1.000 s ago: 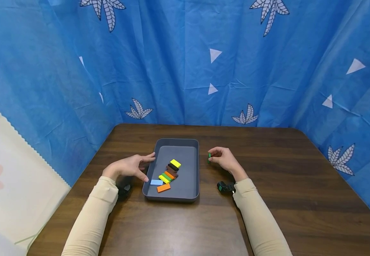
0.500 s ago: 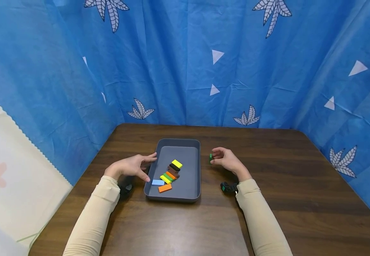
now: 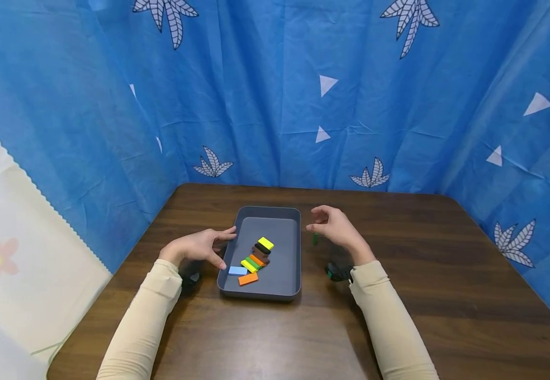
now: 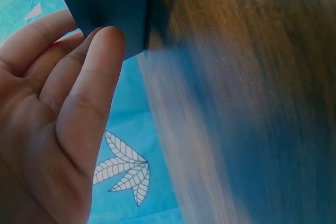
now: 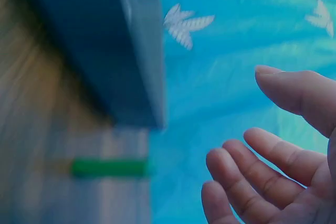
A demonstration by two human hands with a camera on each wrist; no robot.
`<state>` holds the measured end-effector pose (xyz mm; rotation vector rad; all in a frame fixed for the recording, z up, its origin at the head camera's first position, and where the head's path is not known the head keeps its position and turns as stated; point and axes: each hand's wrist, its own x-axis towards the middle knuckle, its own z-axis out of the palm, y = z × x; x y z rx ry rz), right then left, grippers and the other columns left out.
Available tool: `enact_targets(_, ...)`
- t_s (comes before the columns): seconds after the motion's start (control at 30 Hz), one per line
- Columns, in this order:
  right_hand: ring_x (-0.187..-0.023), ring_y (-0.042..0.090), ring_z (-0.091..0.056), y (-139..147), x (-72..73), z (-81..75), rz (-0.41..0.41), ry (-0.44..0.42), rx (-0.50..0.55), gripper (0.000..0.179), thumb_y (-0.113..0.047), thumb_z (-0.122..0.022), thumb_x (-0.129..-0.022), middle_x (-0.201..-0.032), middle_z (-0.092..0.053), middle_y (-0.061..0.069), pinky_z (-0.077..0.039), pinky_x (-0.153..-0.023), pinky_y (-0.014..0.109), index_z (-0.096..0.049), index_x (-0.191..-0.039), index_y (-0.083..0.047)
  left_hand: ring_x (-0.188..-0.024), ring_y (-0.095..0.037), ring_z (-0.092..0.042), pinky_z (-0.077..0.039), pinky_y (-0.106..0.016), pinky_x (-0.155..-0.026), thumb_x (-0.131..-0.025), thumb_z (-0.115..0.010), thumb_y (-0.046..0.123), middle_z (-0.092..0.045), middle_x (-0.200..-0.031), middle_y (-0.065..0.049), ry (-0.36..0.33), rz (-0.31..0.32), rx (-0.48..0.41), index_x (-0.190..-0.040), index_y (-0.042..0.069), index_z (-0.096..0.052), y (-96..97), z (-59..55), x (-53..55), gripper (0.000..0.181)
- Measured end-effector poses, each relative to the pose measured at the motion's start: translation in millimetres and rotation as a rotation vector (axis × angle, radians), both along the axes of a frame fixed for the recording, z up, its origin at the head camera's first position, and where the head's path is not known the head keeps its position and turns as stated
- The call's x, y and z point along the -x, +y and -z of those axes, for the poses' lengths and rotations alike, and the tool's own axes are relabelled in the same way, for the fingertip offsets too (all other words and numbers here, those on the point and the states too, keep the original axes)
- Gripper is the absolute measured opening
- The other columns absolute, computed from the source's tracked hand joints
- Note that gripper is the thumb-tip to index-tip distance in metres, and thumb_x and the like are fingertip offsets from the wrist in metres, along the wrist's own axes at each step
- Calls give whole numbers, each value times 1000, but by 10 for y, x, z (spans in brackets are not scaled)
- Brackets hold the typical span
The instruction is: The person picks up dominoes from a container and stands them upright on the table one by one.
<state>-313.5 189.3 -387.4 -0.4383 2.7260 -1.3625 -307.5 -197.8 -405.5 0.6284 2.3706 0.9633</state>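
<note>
A green domino [image 3: 315,239] stands on end on the table, just right of the grey tray [image 3: 280,289]. My right hand [image 3: 334,227] hovers above and behind it, thumb and fingers parted with nothing between them. The right wrist view shows the green domino [image 5: 110,168] apart from the relaxed fingers. At the tray's left side, my left hand [image 3: 198,246] touches the rim with thumb and fingertips spread along it. In the left wrist view, the fingertips rest against the wall of the tray [image 4: 113,3].
Inside the tray lie a blue domino [image 3: 238,271], an orange domino [image 3: 248,279], a yellow domino [image 3: 266,243] and several more in a slanting row. The brown wooden table [image 3: 422,253] extends right. A blue curtain [image 3: 256,79] hangs along its back and sides.
My right hand has let go of the green domino and risen off it, leaving it standing. My left hand stays at the tray's rim. The head view has shifted slightly.
</note>
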Motion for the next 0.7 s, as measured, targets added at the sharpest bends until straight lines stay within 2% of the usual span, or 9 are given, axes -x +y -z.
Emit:
enact_targets(0.17, -107, 30, -64, -299, 49, -237, -68, 41, -8, 43, -19, -72, -92, -122, -65, 19, -57, -90, 42, -62, -129, 0, -141, -48, -40, -51, -47, -105, -80, -85, 14, -13, -169, -14, -8, -1, -5, -157, 3, -27, 14, 5, -1, 97)
enact_targets(0.3, -104, 28, -64, -561, 153, -284, -104, 19, -9, 38, -18, -73, -91, -116, -68, 16, -58, -90, 41, -65, -124, 1, -141, -48, -40, -51, -46, -105, -80, -84, 14, -14, -169, -15, -5, 1, -2, -157, 2, -27, 7, 9, 7, 97)
enact_targets(0.47, -103, 25, -67, -818, 273, -124, -138, -59, -12, 38, -16, -73, -91, -115, -70, 15, -57, -93, 41, -65, -123, 3, -141, -48, -41, -51, -47, -106, -81, -84, 16, -12, -169, -14, -2, 1, 11, -157, 2, -29, 6, 12, -1, 94)
enact_targets(0.7, -99, 23, -68, -984, 299, 136, -152, -116, -25, 37, -9, -73, -90, -112, -70, 14, -58, -92, 38, -66, -123, 6, -140, -49, -42, -49, -48, -107, -81, -84, 16, -12, -169, -14, 6, 7, 14, -156, 2, -32, 29, -3, -20, 92)
